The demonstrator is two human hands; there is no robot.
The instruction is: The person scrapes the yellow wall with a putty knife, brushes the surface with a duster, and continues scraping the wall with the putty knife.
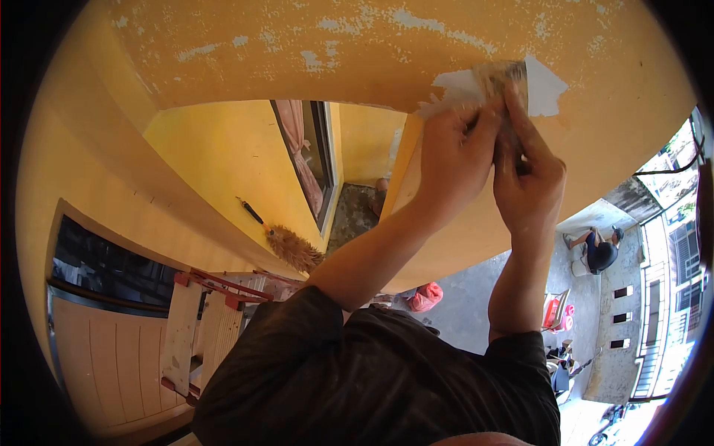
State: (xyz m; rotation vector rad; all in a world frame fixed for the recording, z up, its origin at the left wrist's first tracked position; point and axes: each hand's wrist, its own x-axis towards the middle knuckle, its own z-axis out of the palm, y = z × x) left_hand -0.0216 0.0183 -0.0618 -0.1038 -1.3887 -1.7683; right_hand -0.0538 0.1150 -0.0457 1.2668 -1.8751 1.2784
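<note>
Left hand (454,160): closed round the scraper (500,78) from the left, fingertips bunched against the back of the blade; no gap shows between hand and tool.
Right hand (529,182): wrapped on the lower part of the same tool, fingers (520,119) stretched up along it. The handle itself is hidden in the grip.
Scraper: held flat to the yellow wall (297,44) above both hands. Only the worn blade end clears the fingertips.
White patch (547,88): touching the blade, spreading to its right and left; flaked paint speckles the wall nearby.
Risk, slip: both hands bear on one small tool, so I judge a sudden give in the coating could skid the blade and drive knuckles into the wall.
Risk, footing: the work is up high. A wooden trestle (186,327) and a crouching person (599,253) lie well below, so a dropped tool or an overreach could end badly.
Also about: a feather duster (291,249) leaning on the lower wall.
</note>
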